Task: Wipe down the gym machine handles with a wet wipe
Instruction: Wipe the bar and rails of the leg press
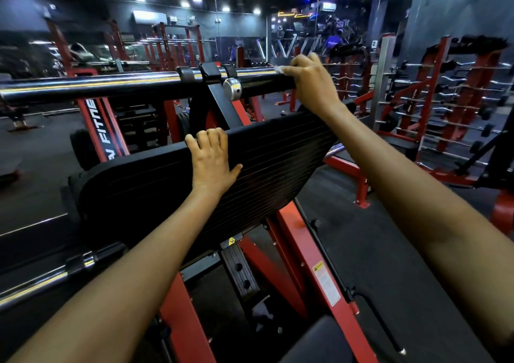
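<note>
1. Wet wipe (279,69): only a small white scrap shows at the thumb side of the right hand (311,84); the rest is hidden under the palm and fingers.
2. Right hand's fingertips curl over the far side of the chrome bar (125,86); out of sight.
3. Chrome bar runs off the left edge; its right stretch is covered by the right hand.
4. Left hand (212,162): fingertips hook over the top edge of the black footplate (278,154); tips hidden.
5. Both forearms cut off by the bottom edge.
6. Lettering on the red frame (101,129) partly blocked by the bar and footplate; unreadable in full.
7. Warning sticker (326,283): text too small.
8. Background racks (459,107) and figures blurred.
</note>
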Tool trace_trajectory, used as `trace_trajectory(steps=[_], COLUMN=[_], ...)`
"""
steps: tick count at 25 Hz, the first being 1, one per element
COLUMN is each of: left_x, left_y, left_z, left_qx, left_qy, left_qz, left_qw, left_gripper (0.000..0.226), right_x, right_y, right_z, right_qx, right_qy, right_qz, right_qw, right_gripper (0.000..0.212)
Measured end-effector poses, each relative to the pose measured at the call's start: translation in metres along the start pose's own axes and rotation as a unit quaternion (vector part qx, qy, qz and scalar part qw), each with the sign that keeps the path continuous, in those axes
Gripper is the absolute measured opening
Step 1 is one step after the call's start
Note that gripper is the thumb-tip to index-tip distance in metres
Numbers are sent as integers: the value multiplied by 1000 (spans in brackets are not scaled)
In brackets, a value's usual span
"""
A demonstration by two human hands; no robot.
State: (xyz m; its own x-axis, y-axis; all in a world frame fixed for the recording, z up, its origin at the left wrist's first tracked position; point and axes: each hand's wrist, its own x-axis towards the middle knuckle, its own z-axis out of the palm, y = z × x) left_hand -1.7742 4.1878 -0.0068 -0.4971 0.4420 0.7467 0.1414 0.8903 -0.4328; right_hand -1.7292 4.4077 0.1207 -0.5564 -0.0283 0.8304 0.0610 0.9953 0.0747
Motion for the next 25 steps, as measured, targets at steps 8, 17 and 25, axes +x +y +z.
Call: trace_trajectory(steps=[8,17,25], left_x=[0,0,0], left_y=[0,-3,-5], left_z=[-12,-17,-14], left_qx=[-38,-47,-47], left_qy=[-39,-69,-52], left_qz=[-17,-10,-2], left_qw=[998,996,998], left_gripper=[89,93,91], right_x=[12,-41,-11], right_y=[-70,-87,-122], right_z=[-4,21,18], right_qx=[110,277,829], right_qy=[17,170,-33], right_qz=[72,-19,480], right_qw=[991,946,285], right_gripper=[28,9,30])
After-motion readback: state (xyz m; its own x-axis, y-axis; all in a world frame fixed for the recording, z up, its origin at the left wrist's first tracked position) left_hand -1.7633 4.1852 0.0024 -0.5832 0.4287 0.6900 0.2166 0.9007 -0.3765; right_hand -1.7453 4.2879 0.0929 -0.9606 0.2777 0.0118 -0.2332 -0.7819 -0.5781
